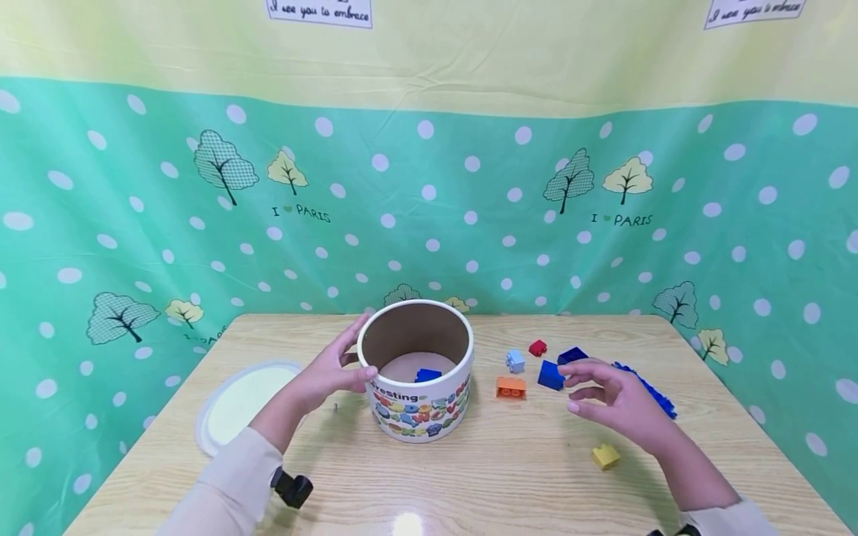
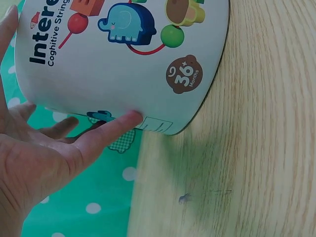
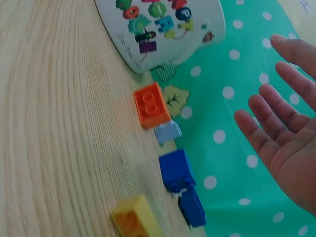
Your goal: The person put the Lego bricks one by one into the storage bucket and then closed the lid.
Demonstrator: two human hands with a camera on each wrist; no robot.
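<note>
A white printed bucket (image 1: pixel 418 409) stands on the table with its mouth up. My left hand (image 1: pixel 335 368) holds its left side, thumb at the rim and fingers round the outer wall. Inside lies a blue brick (image 1: pixel 428 375). My right hand (image 1: pixel 623 398) hovers at the right, fingers spread and loosely bent; its palm shows bare in the right wrist view. Nearest its fingertips, in the head view, is a blue brick (image 1: pixel 551 375), with a darker blue brick (image 1: pixel 573 356) behind it. A yellow brick (image 1: pixel 605 456) lies in front of this hand.
Between bucket and right hand lie an orange brick (image 1: pixel 511 388), a light blue brick (image 1: pixel 515 361) and a small red brick (image 1: pixel 538 348). A blue bristly strip (image 1: pixel 660 398) lies beyond the right hand. Left of the bucket rests a round white lid (image 1: pixel 234 406). A green dotted curtain (image 1: pixel 429 223) hangs behind.
</note>
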